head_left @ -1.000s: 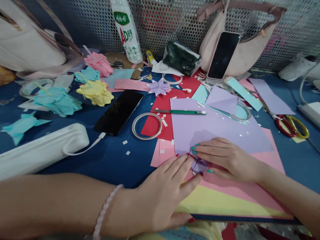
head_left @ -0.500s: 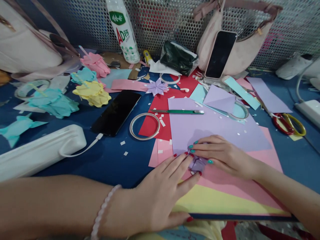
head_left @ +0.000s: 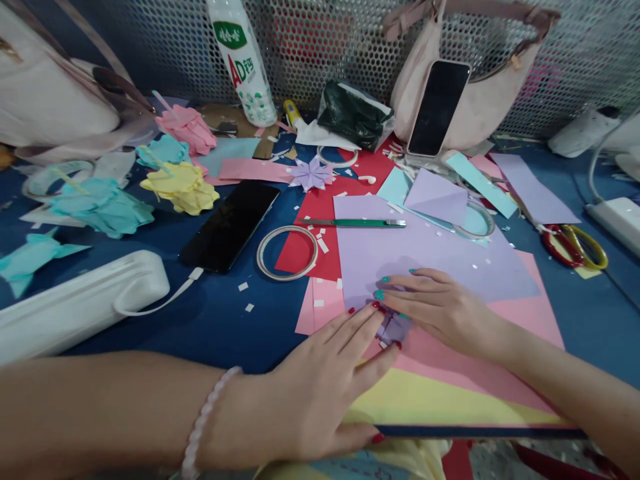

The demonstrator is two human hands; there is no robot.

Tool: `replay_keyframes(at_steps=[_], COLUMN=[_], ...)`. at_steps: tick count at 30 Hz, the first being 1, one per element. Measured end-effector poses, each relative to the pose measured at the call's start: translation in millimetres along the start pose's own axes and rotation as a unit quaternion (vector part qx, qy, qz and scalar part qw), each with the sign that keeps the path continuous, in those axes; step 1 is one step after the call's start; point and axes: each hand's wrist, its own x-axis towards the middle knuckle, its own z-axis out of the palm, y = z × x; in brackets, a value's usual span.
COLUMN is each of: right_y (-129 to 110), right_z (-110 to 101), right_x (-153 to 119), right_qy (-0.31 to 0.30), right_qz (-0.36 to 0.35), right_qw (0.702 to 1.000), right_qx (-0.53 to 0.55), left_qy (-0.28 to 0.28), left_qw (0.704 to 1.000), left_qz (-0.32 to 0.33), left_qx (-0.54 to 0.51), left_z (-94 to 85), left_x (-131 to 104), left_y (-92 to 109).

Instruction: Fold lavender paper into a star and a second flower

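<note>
A small folded purple paper piece [head_left: 394, 328] lies on the stacked coloured sheets near the table's front edge. My left hand [head_left: 320, 380], with red nails and a bead bracelet, lies over its left side with the fingers stretched out, the fingertips on the paper. From the right, my right hand [head_left: 445, 310], with teal nails, rests flat, its fingertips at the top edge of the folded piece. Fingers hide part of that piece. Beneath the hands are a large purple sheet [head_left: 430, 260], a pink sheet [head_left: 450, 357] and a yellow sheet [head_left: 415, 400].
A green craft knife [head_left: 370, 223] and a tape roll [head_left: 259, 261] lie ahead of the hands. Scissors [head_left: 563, 245] are at right. A phone [head_left: 230, 227] and a white power bank [head_left: 125, 287] sit left, near several folded paper flowers [head_left: 181, 188]. A bottle [head_left: 245, 67] stands behind.
My right hand's fingers have shifted slightly and spread a little on the folded purple paper. My left hand stays almost in place. The whole view has moved a touch.
</note>
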Motion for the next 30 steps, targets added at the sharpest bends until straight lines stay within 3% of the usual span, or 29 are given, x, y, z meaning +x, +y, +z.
replay_keyframes(at_steps=[17,23,30], right_y=[2.3,1.1,-6.8], right_z=[-12.2,-14.5,-12.5], right_x=[-8.4,-9.0,-15.2], right_qy=[-0.154,-0.167,-0.154], right_qz=[-0.020,-0.003,0.022], right_qw=[0.987,0.985,0.987], right_qx=[0.031,0.037,0.039], left_qy=[0.010,0.014,0.046], left_qw=[1.000,0.997,0.983], left_qz=[-0.005,-0.012,0.045], left_qx=[0.010,0.072,0.171], left_z=[0.4,-3.9,-7.6], left_x=[-0.5,-1.3,3.8], left_y=[0.3,1.8,-1.8])
